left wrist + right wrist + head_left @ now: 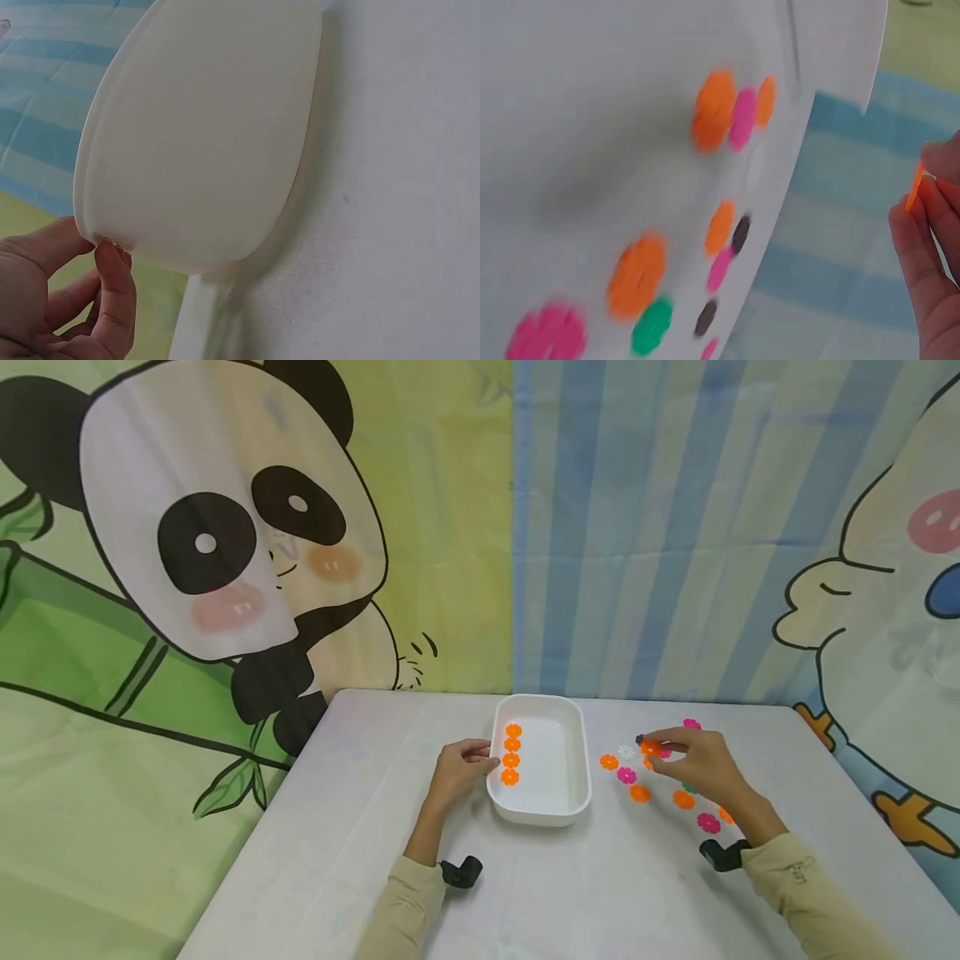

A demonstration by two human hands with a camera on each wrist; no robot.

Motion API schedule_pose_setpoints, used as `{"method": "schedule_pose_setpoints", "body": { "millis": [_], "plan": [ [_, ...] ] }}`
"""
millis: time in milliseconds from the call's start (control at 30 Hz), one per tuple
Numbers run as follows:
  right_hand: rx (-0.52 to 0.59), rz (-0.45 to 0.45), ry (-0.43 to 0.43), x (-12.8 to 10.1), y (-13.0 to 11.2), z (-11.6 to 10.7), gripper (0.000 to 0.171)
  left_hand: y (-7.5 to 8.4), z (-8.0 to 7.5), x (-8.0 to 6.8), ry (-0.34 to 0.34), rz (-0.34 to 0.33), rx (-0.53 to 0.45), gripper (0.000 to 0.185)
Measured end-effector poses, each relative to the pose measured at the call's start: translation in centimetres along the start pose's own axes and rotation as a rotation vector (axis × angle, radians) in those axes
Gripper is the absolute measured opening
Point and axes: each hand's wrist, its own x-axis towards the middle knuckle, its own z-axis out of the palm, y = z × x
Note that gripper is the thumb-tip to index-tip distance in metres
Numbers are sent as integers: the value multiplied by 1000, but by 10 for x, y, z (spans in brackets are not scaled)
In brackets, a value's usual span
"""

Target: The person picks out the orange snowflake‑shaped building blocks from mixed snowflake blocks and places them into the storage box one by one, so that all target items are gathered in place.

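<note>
Your right hand [701, 767] pinches one thin orange flower-shaped disc [916, 186] above scattered multicoloured flower-shaped discs [683, 799]; your left hand [456, 770] pinches the white round-cornered plastic tray [553, 764], four orange discs [511, 760] just inside that grip.

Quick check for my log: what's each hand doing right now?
Left hand: closed, gripping the white tray by its edge.
Right hand: closed, pinching one orange disc.

- Readable text: I find none in the head view or in either wrist view.
- Right sleeve [819, 906]: in the head view, I see one small mark [798, 871], too small for me to confirm as lettering.
</note>
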Motion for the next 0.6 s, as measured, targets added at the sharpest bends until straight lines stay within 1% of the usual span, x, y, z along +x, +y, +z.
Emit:
{"method": "schedule_pose_setpoints", "body": {
  "millis": [67,167,300,400,600],
  "plan": [
    [33,-47,-12,8,-12,12,35,-1,0,0,0,2,0,36],
    [102,-91,-37,19,-25,31,34,-1,1,0,-3,2,-1,36],
    [170,-100,-99,30,-43,53,31,0,2,-1,-8,-8,-1,36],
    [184,-104,-159,38,-59,66,30,0,2,0,-7,-2,3,35],
    [206,-150,-253,48,-87,95,30,1,0,0,-1,3,-4,35]
  ]
}}
